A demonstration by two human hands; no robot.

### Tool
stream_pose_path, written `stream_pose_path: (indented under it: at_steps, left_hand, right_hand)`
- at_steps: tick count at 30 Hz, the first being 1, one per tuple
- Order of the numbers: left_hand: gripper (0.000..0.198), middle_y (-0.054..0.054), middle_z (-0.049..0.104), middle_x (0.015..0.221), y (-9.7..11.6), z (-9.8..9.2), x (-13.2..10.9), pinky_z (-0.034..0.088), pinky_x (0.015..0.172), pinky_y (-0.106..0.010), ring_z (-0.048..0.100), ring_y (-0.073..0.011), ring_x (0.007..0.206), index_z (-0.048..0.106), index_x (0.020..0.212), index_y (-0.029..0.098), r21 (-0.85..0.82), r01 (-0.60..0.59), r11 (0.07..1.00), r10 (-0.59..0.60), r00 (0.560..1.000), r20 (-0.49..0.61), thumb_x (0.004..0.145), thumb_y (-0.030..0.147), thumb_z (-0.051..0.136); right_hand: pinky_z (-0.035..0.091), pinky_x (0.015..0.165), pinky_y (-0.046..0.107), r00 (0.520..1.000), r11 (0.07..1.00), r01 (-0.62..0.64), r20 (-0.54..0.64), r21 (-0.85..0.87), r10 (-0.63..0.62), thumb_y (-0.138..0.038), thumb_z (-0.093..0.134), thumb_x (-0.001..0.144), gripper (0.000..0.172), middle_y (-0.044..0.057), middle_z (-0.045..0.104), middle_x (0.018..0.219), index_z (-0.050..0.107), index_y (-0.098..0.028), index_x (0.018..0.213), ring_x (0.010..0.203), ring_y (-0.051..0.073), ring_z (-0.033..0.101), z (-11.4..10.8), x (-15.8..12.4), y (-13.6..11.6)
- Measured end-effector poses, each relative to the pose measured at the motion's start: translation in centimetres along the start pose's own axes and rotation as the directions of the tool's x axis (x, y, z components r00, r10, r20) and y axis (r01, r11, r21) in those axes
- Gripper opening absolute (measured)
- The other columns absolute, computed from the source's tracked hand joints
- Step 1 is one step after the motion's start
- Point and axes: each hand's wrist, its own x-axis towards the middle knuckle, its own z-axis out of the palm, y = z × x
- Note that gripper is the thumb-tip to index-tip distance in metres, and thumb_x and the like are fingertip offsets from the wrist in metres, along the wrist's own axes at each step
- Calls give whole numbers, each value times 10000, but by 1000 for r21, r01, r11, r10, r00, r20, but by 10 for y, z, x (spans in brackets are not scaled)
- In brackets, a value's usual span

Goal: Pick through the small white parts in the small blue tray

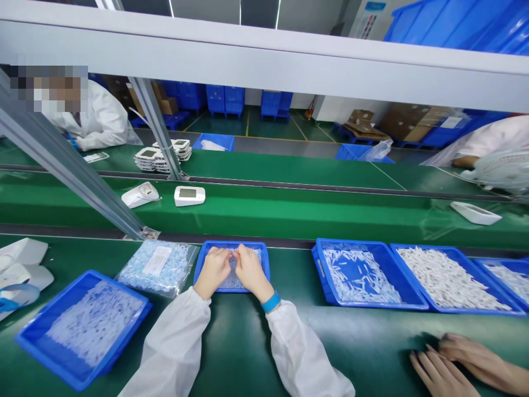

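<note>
Both of my hands are together over a small blue tray that holds a layer of small pale pieces. My left hand has its fingers pinched, its tips meeting those of my right hand. Between the fingertips there may be a small piece, but it is too small to make out. A blue band circles my right wrist. Just left of the tray lies a clear plastic bag of light blue pieces with a white label.
A tilted blue tray of small pale pieces stands at left. Blue trays of white strips and white pieces are at right, near another person's hands. White devices sit on the green belt; a metal post slants at left.
</note>
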Motion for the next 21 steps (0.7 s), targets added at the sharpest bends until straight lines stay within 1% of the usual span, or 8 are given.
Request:
stream_pose_path:
  at_steps: [4, 8, 12, 16, 18, 21]
  left_hand:
    - [279, -44, 648, 684, -2, 2, -1, 432, 705, -304, 569, -166, 676, 619, 689, 160, -13, -14, 1000, 14, 1000, -9, 819, 60, 394]
    - [279, -48, 644, 689, 0, 2, -1, 444, 685, -290, 570, -170, 706, 616, 689, 161, -54, -30, 998, 29, 999, -21, 801, 32, 396]
    - [278, -47, 637, 696, 2, 0, -1, 447, 687, -293, 557, -172, 718, 612, 711, 162, -63, -54, 997, 52, 998, -31, 810, 32, 387]
    - [280, -42, 613, 682, 4, -1, -1, 438, 689, -300, 541, -172, 718, 590, 701, 166, -44, -99, 994, 99, 995, -18, 815, 32, 373]
    - [284, -38, 595, 661, 5, -1, 0, 429, 681, -305, 527, -170, 689, 579, 686, 168, -29, -133, 991, 132, 991, -28, 817, 34, 366]
    - [285, -37, 599, 664, 7, -2, 2, 422, 694, -322, 518, -166, 657, 591, 705, 167, -20, -149, 989, 147, 987, -68, 848, 67, 366]
  right_hand:
    - [385, 724, 293, 999, 998, 43, 13, -48, -43, -40, 373, 819, 161, 72, 595, 765, 459, -174, 801, 770, 199, 537, 1, 0, -2]
    - [385, 722, 287, 999, 999, 34, -9, -8, -34, -31, 371, 801, 168, 77, 603, 770, 451, -178, 790, 780, 198, 543, 0, 0, -2]
    - [364, 640, 255, 999, 982, -29, 22, 185, 26, -104, 380, 859, 136, 43, 608, 737, 445, -191, 777, 708, 172, 558, -4, 0, 1]
    - [342, 572, 237, 992, 918, -123, 77, 378, 101, -172, 416, 869, 158, -7, 554, 624, 440, -201, 716, 597, 145, 532, -5, 2, 7]
    - [348, 549, 232, 985, 856, -170, 104, 489, 136, -229, 429, 876, 178, -25, 517, 574, 434, -204, 700, 554, 135, 512, -3, 4, 11]
    - [362, 520, 225, 981, 725, -194, 134, 661, 141, -341, 413, 903, 216, -52, 479, 525, 411, -214, 728, 496, 121, 476, 0, 6, 13]
